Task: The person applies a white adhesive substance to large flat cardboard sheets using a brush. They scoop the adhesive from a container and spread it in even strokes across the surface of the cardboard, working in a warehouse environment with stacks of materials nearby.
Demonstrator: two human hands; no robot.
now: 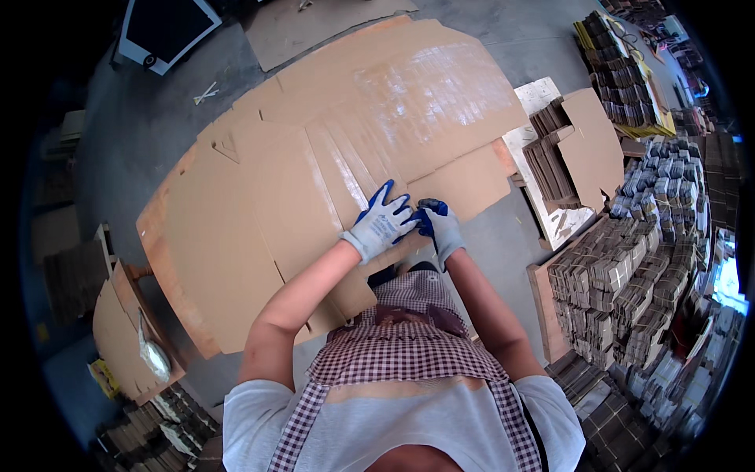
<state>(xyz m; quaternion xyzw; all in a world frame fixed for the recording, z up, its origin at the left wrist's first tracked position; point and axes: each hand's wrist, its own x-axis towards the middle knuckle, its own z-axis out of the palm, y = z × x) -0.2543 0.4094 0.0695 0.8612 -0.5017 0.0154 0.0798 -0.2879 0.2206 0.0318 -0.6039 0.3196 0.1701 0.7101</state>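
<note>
A large flat brown cardboard sheet [283, 157], creased and cut into flaps, lies spread on a stack of like sheets in front of me. My left hand [381, 223], in a grey glove with blue fingers, presses flat on the sheet's near edge with fingers spread. Right beside it, my right hand [440, 226], gloved the same way, curls its fingers around the edge of a narrow cardboard flap [464, 185]. The two hands touch each other. I wear a checked apron [409, 346] over a white shirt.
Bundles of folded cardboard pieces [629, 283] are stacked at the right, with more piles [621, 71] at the far right. A wooden pallet [550, 204] holds cardboard parts. Small cardboard pieces [126, 330] lie at the left on the grey concrete floor [141, 102].
</note>
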